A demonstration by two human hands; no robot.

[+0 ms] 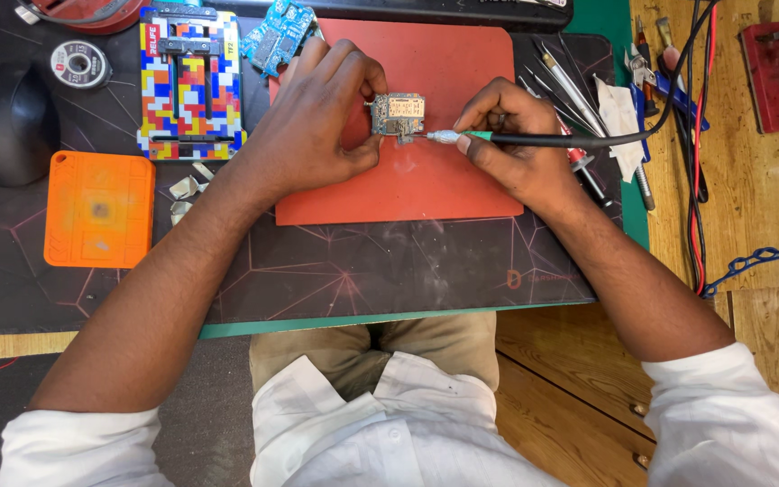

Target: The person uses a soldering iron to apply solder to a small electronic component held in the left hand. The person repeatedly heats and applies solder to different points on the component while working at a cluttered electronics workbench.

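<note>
A small circuit board (397, 115) is pinched in the left hand (317, 117) over the red mat (462, 72). A soldering iron (498, 137) is gripped pen-style by the right hand (511, 135), tip touching the board's edge.

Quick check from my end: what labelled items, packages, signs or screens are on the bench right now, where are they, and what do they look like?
No screens or packages.
Solder reel: far left, round, grey, with a round red-and-white label.
Board holder: left of the red mat, rectangular, multicoloured blocks, white label strip at top.
Computer mouse: left edge, black, pale logo.
Desk mat: dark, orange logo near the right forearm.
</note>
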